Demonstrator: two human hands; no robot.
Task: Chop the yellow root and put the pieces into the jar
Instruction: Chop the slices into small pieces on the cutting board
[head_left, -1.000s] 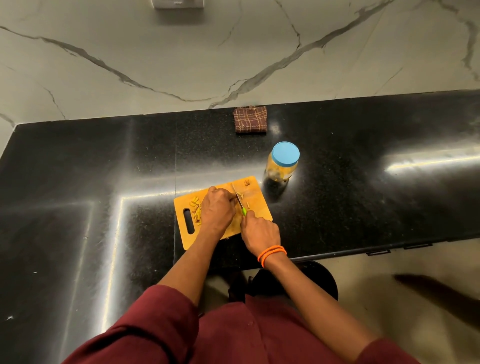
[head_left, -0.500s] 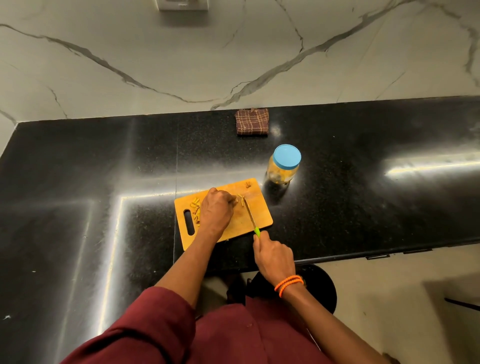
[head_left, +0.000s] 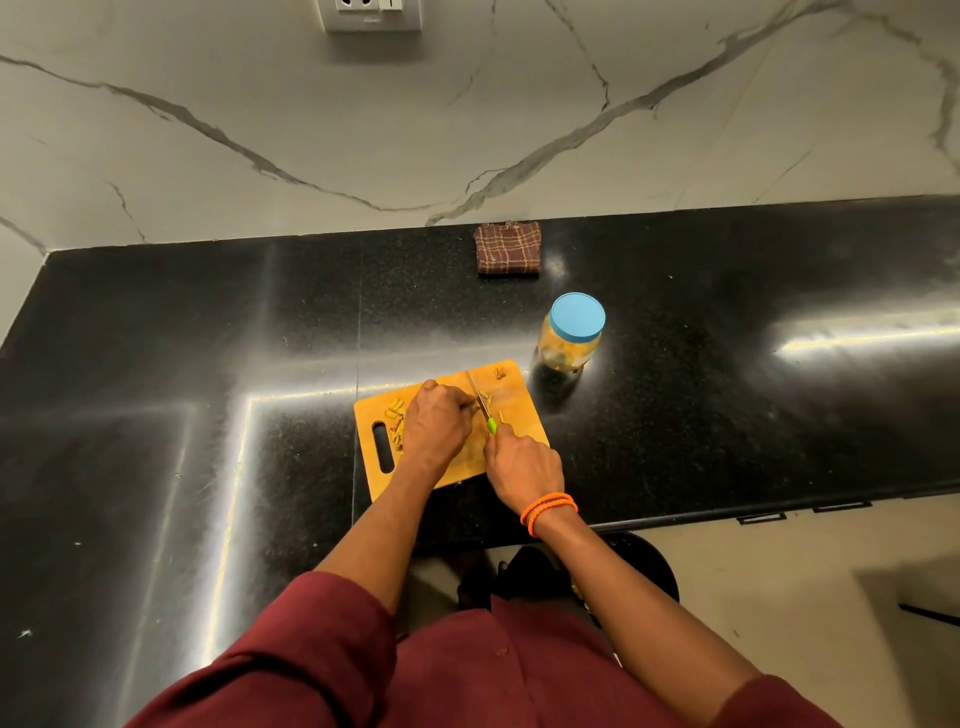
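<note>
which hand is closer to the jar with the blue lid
Right. The right hand, gripping the knife, sits below the jar; the left hand is farther left on the cutting board.

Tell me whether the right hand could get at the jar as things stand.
Probably yes, but not freely: the jar stands just past the cutting board with nothing between, yet the right hand grips the knife, and the blue lid is on.
</note>
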